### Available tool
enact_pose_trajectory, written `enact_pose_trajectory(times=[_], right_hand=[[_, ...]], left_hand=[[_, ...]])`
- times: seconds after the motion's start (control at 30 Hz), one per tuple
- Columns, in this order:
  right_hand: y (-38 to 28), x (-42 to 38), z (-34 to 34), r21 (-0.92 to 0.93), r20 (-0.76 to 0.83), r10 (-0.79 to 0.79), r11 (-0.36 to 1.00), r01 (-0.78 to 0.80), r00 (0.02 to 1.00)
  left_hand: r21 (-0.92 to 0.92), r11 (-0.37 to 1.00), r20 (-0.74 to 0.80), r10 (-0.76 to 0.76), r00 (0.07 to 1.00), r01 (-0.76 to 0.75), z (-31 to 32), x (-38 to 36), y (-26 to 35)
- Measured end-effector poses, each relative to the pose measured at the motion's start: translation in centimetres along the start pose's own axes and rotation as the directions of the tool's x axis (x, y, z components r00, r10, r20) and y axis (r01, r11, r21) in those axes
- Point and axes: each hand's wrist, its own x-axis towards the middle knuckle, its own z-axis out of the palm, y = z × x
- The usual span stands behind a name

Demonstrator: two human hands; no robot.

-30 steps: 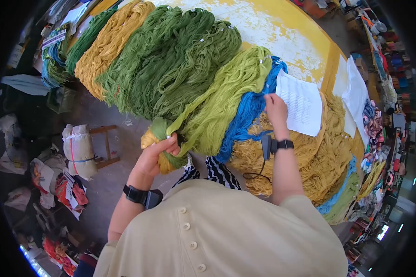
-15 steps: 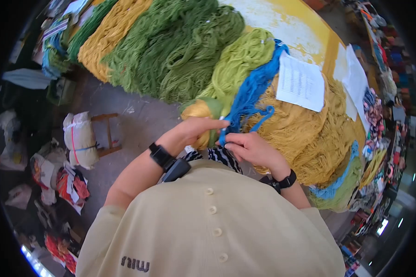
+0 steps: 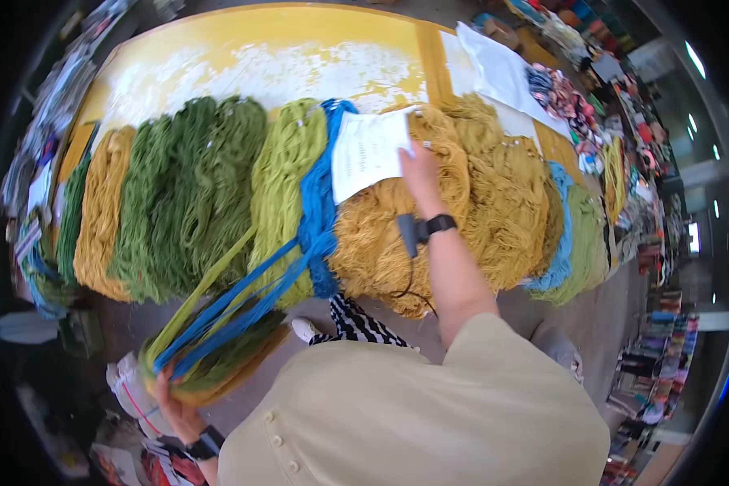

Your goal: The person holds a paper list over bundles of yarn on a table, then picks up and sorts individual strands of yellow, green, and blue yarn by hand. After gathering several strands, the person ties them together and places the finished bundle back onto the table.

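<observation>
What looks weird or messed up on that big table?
The table looks worn: its yellow top is patchy with ragged white areas. The paper sheet also sits crooked, partly over the golden yarn, with the right hand at its edge.

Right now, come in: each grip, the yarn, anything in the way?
Left grip: holding blue strands, lime strands alongside. Right grip: at paper sheet. Possible obstacle: paper sheet partly covering golden yarn.

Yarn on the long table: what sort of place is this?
Probably a yarn workshop or store: many-coloured hanks line a yellow table, with a printed sheet by the right hand.
</observation>
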Motion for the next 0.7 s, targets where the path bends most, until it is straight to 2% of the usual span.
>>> enact_pose_trajectory(times=[0.03, 0.1, 0.13, 0.17, 0.23, 0.33, 0.4, 0.43, 0.5, 0.57, 0.63, 0.7], right_hand=[[-2.6, -0.8, -0.3, 0.081, -0.023, -0.015, 0.997, 0.017, 1.000], [-4.7, -0.5, -0.6, 0.089, -0.048, 0.002, 0.996, 0.002, 0.999], [-4.9, 0.1, -0.6, 0.125, -0.109, -0.020, 0.992, 0.034, 0.994], [-4.9, 0.7, -0.9, 0.160, -0.170, -0.039, 0.985, 0.067, 0.985], [-4.4, 1.7, -1.8, 0.225, -0.192, 0.009, 0.974, 0.035, 0.981], [-1.7, 2.3, -2.3, 0.233, -0.161, 0.073, 0.972, -0.034, 0.984], [-0.1, 1.9, -2.3, 0.151, 0.047, 0.282, 0.946, -0.286, 0.958], [0.6, 1.4, -3.0, 0.155, 0.043, 0.288, 0.944, -0.292, 0.957], [2.5, -0.9, -5.2, -0.078, -0.108, 0.002, 0.997, -0.010, 0.994], [2.7, -4.6, -9.1, -0.186, -0.039, 0.054, 0.981, -0.060, 0.998], [5.3, -8.2, -9.2, -0.321, 0.010, 0.177, 0.932, -0.165, 0.984], [5.9, -11.9, -7.1, -0.177, 0.271, 0.322, 0.943, -0.282, 0.907]], left_hand=[[-0.133, 0.990, 0.111, 0.064, 0.992, -0.049, -0.6, 0.2, 0.8], [-0.314, 0.950, 0.158, 0.058, 0.986, -0.006, 3.6, 0.2, 1.8], [-0.324, 0.946, 0.270, 0.087, 0.959, 0.005, 5.8, 0.5, 1.7], [-0.322, 0.947, 0.285, 0.080, 0.955, 0.016, 6.1, 0.9, 1.6], [-0.323, 0.943, 0.402, 0.057, 0.914, 0.083, 7.2, 1.5, 1.7], [-0.313, 0.945, 0.415, 0.049, 0.908, 0.092, 8.5, 2.1, 0.5], [-0.298, 0.950, 0.428, 0.048, 0.902, 0.090, 9.2, 2.5, 0.1], [-0.306, 0.946, 0.427, 0.039, 0.903, 0.104, 9.5, 2.6, 0.0], [-0.305, 0.947, 0.408, 0.033, 0.912, 0.103, 9.5, 2.4, 0.2], [-0.293, 0.949, 0.416, 0.016, 0.909, 0.118, 9.2, 2.8, 0.6], [-0.280, 0.956, 0.408, 0.041, 0.912, 0.083, 9.5, 2.6, 0.7], [-0.254, 0.962, 0.376, 0.005, 0.927, 0.098, 9.2, 2.5, 0.5]])
